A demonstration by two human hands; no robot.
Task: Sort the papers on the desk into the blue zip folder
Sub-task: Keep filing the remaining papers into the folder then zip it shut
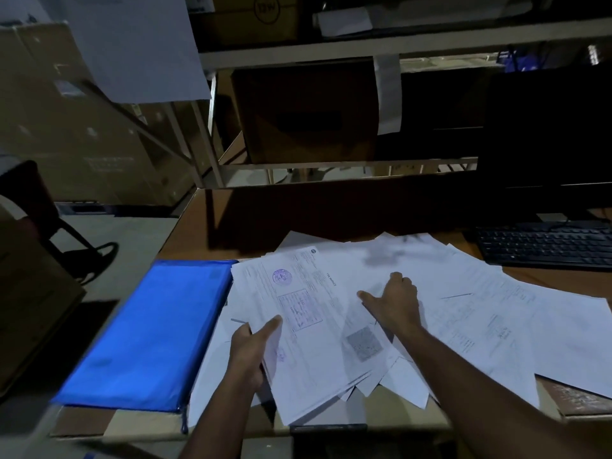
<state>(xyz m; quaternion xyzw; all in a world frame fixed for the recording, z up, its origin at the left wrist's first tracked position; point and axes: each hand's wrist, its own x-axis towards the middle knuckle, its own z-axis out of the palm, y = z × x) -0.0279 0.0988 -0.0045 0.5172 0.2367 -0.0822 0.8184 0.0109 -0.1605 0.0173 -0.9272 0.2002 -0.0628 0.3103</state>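
A blue zip folder [149,336] lies flat at the desk's left front, its zip pull hanging over the near edge. To its right, several white printed papers [480,313] spread loosely across the desk. My left hand [253,351] grips a stack of sheets [308,326] at its near left edge, thumb on top; the top sheet bears a purple round stamp. My right hand [394,303] lies on the loose papers beside the stack, thumb spread to the left and fingers curled down onto a sheet.
A black keyboard [546,246] and dark monitor [546,127] stand at the back right. Behind the brown desk [238,220] are metal shelves with cardboard boxes [304,111]. A dark chair [39,207] stands on the floor to the left.
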